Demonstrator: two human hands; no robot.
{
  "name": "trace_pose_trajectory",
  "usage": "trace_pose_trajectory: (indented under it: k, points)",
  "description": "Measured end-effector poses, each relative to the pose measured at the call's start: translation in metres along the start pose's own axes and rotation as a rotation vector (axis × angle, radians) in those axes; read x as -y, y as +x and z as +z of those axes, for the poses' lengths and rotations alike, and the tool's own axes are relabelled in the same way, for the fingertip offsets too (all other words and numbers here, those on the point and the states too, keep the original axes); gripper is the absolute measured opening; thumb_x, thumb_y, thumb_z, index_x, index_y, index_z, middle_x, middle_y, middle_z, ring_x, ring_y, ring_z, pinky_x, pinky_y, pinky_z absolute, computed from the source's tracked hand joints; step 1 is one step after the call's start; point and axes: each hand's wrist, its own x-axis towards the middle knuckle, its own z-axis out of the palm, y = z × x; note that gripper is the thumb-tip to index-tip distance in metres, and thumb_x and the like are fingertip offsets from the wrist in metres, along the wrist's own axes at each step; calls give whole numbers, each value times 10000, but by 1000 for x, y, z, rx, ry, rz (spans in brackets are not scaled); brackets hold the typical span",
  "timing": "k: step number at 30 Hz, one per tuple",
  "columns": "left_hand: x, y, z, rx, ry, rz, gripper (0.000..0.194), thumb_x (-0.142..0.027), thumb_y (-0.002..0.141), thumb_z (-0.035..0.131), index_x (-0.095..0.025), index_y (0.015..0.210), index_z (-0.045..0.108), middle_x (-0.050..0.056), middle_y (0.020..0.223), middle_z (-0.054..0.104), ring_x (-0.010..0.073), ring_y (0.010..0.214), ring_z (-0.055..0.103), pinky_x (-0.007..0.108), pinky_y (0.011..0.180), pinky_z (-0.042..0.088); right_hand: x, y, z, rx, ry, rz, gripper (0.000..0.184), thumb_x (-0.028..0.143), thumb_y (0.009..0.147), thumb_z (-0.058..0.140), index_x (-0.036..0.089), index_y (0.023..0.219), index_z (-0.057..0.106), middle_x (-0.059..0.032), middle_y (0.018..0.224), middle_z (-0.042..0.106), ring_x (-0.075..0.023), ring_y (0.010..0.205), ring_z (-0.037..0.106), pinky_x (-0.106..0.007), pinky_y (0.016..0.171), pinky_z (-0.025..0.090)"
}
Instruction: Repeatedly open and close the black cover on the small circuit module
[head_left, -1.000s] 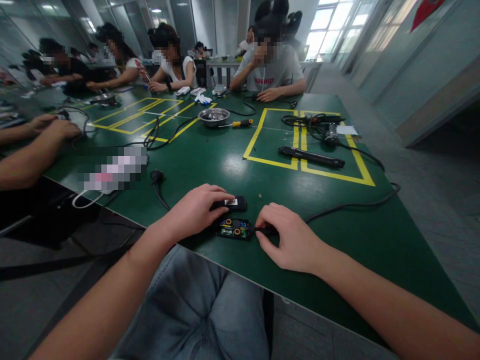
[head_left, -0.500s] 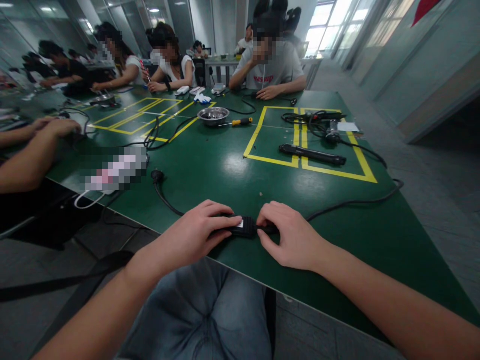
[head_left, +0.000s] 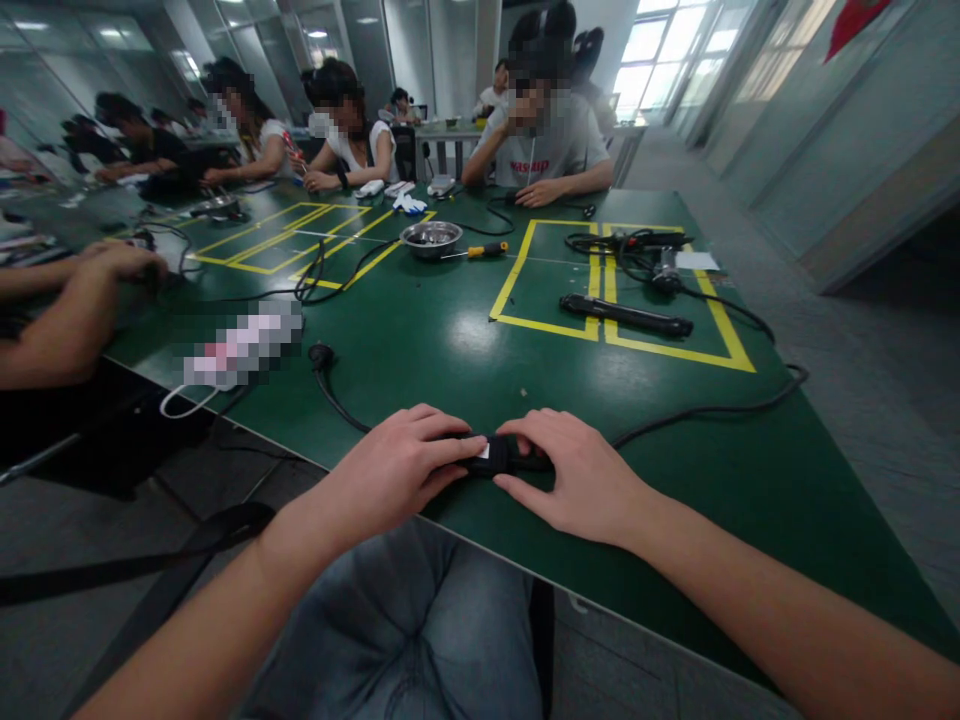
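Observation:
A small black in-line cord box (head_left: 501, 452) with a white label and a ribbed end lies near the table's front edge. My left hand (head_left: 409, 458) grips its left part from above, with a finger on the label. At its right end, my right hand (head_left: 570, 470) has its thumb and fingers closed around the ribbed part and over the start of the cord. A black cord (head_left: 705, 405) runs off to the right from under this hand. Left of the box, another cord leads to a black plug (head_left: 321, 355) lying on the table.
The green table (head_left: 465, 370) carries a metal bowl (head_left: 430, 240), a yellow-handled screwdriver (head_left: 487, 250), a black elongated housing (head_left: 626, 316), tangled cords with a metal-ended part (head_left: 664, 270), and a pale power strip (head_left: 244, 345). Co-workers sit across and to the left; one's hands (head_left: 124, 262) rest there.
My right hand has shifted left from the cord onto the box's ribbed end, its fingers opening wider around it. My left hand keeps its hold. The view has tilted slightly.

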Motion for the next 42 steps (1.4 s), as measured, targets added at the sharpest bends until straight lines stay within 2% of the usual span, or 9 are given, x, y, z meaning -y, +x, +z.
trace_pose_trajectory:
  k: [5,12,14,18,23,29,33,36,42]
  points:
    - [4,-6,10,-90,-32,25,326,-263,1134,567,-265,1410,741,126,1338,766,263,1172,685,472,1024,624,-1,2,1,11,-35,-10,223,284,938,810,212,1125,712,-42,912,711,-254,861,665,-394,771,487]
    - [2,0,0,-4,-138,-41,307,-259,1104,635,-286,1383,759,100,1320,780,253,1166,698,426,1023,601,0,1,3,6,-13,-3,213,255,931,818,214,1112,715,-34,901,694,-254,861,666,-400,778,490]
    - [2,-1,1,-11,-208,-72,301,-256,1095,645,-285,1372,760,95,1328,779,253,1190,697,430,1052,588,0,1,4,10,-5,37,339,247,898,850,215,1192,684,-21,902,683,-250,847,662,-397,771,492]
    - [4,-6,8,-150,-403,-206,261,-283,1072,664,-253,1317,748,82,1263,798,248,1162,723,415,1030,589,0,-1,8,-5,21,167,671,281,806,915,221,1359,539,1,919,667,-240,798,645,-375,718,490]
    - [10,7,11,-347,-375,-403,158,-249,1025,677,-235,1181,695,81,1279,784,258,1124,727,420,973,584,2,-4,8,-18,34,196,441,277,844,863,244,1143,541,-15,926,671,-232,804,638,-355,695,479]
    - [18,24,8,-157,-296,-362,117,-152,970,713,-239,1046,694,69,1265,810,276,1193,724,473,1069,572,5,-5,7,-9,3,95,280,195,857,839,224,1025,618,-18,890,668,-241,819,649,-369,718,458]
    - [14,6,9,-189,-209,-294,140,-196,1043,644,-244,1098,763,96,1413,751,290,1314,673,489,1131,551,4,-8,9,-31,-13,63,270,183,864,823,206,1075,657,-17,867,666,-241,794,653,-378,724,467]
    - [7,-12,9,-253,-156,-296,169,-251,1044,672,-232,1191,755,109,1296,758,281,1187,705,450,1033,595,3,-10,10,-31,13,56,282,186,879,814,195,1129,684,-30,888,691,-244,803,677,-377,728,497]
    - [4,-26,15,-169,-156,-243,311,-274,1021,754,-240,1330,739,83,1153,762,247,1028,714,372,889,607,2,-10,10,-3,31,91,286,218,895,837,204,1157,725,-28,913,723,-237,800,711,-364,722,528]
